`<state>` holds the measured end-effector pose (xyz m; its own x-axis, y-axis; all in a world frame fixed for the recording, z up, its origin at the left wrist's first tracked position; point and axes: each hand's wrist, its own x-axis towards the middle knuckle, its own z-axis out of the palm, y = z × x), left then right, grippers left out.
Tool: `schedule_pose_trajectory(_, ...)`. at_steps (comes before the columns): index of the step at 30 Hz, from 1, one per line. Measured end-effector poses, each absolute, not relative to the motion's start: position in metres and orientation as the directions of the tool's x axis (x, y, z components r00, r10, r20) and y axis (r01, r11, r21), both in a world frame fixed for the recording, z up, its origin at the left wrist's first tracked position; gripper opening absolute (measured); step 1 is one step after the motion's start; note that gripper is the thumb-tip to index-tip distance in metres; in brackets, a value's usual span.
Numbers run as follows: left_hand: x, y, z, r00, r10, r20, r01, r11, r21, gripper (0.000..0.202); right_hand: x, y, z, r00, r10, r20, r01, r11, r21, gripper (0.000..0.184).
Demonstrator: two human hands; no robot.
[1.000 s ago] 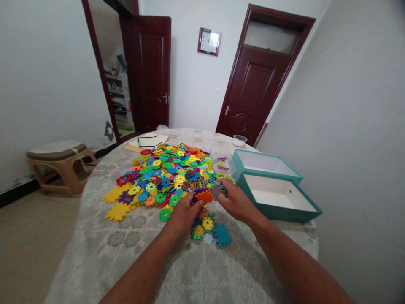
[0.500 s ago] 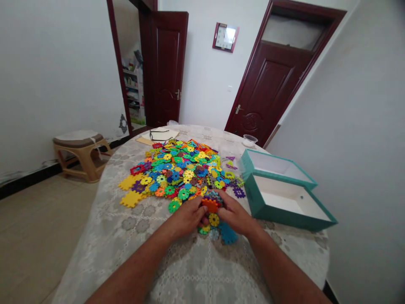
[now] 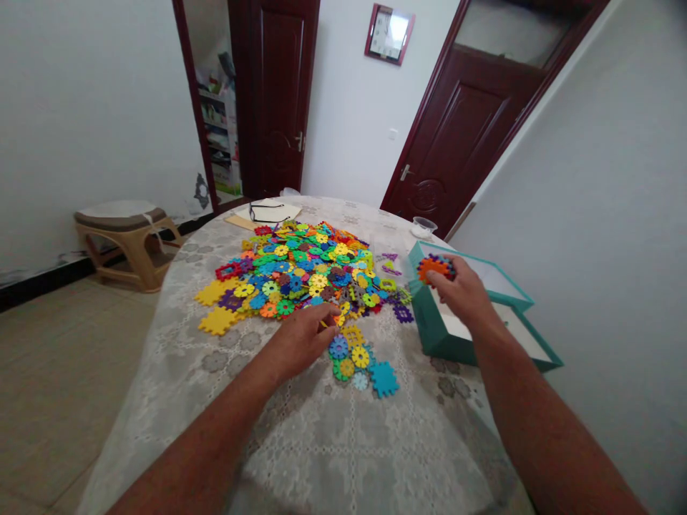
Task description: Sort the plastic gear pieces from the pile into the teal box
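Beyond the near edge of the table, a heap of colourful plastic interlocking pieces [image 3: 300, 268] spreads in flower and notched square shapes. My right hand [image 3: 464, 290] is closed on a stack of notched plastic pieces [image 3: 436, 270], orange on the near face with dark blue edges, held above the teal box [image 3: 451, 343]. At the heap's front edge is my left hand [image 3: 305, 336], fingers curled, with a thin yellow plastic piece [image 3: 323, 325] showing between thumb and fingers. Just right of it lie several loose pieces, among them a yellow flower [image 3: 360, 357] and a blue square [image 3: 384, 379].
The box's white interior faces up, with its teal-edged other half [image 3: 504, 279] behind. Black-framed glasses [image 3: 268, 212] rest on paper at the back left. A clear plastic tub [image 3: 424, 227] stands at the back right. A stool [image 3: 129, 243] is left of the table.
My hands have parted. The right one has carried the orange-faced stack up and right, over the box; the left has shifted slightly left and up to the heap. The view has tilted down a little.
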<state>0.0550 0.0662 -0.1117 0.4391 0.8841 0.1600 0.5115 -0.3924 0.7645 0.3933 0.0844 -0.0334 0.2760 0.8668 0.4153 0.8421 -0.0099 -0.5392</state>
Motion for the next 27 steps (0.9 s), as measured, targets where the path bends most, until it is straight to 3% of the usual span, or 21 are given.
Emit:
schedule_pose_trajectory(3,0.051,0.060,-0.111,0.587,0.795,0.153,0.551,-0.530,0.645,0.032,0.441,0.119,-0.019,0.412,0.764,0.497,0.884,-0.203,-0.422,0.062)
schedule_pose_trajectory(6,0.057,0.052,-0.113,0.719,0.687,0.106,0.533,-0.642,0.551,0.048,0.472,0.146,-0.018,0.457,0.768,0.449,0.883,-0.332,-0.332,0.067)
schedule_pose_trajectory(9,0.068,0.046,-0.120,0.769,0.637,0.052,0.551,-0.702,0.452,0.059,0.488,0.162,-0.025,0.456,0.820,0.345,0.887,-0.386,-0.256,0.068)
schedule_pose_trajectory(12,0.077,0.046,-0.129,0.776,0.629,0.036,0.574,-0.729,0.374,0.056,0.490,0.166,-0.030,0.424,0.850,0.312,0.903,-0.370,-0.221,0.060)
schedule_pose_trajectory(15,0.083,0.049,-0.134,0.758,0.651,0.030,0.609,-0.724,0.324,0.047,0.473,0.151,-0.029,0.350,0.846,0.403,0.935,-0.291,-0.201,0.050)
schedule_pose_trajectory(18,0.085,0.051,-0.135,0.752,0.657,0.045,0.615,-0.725,0.310,0.040,0.433,0.108,-0.032,0.132,0.888,0.441,0.972,-0.028,-0.235,0.038)
schedule_pose_trajectory(21,0.083,0.052,-0.133,0.754,0.653,0.073,0.604,-0.733,0.312,0.029,0.381,0.048,-0.052,-0.225,0.966,0.125,0.901,0.255,-0.350,0.032)
schedule_pose_trajectory(23,0.082,0.053,-0.132,0.752,0.654,0.087,0.602,-0.734,0.313,0.021,0.351,0.010,-0.072,-0.360,0.932,-0.035,0.866,0.319,-0.385,0.049)
schedule_pose_trajectory(25,0.080,0.054,-0.133,0.747,0.658,0.095,0.606,-0.733,0.308,0.018,0.331,-0.016,-0.091,-0.396,0.915,-0.080,0.868,0.344,-0.358,0.062)
schedule_pose_trajectory(27,0.078,0.055,-0.134,0.743,0.662,0.102,0.613,-0.733,0.296,0.017,0.323,-0.028,-0.105,-0.391,0.916,-0.094,0.875,0.338,-0.346,0.061)
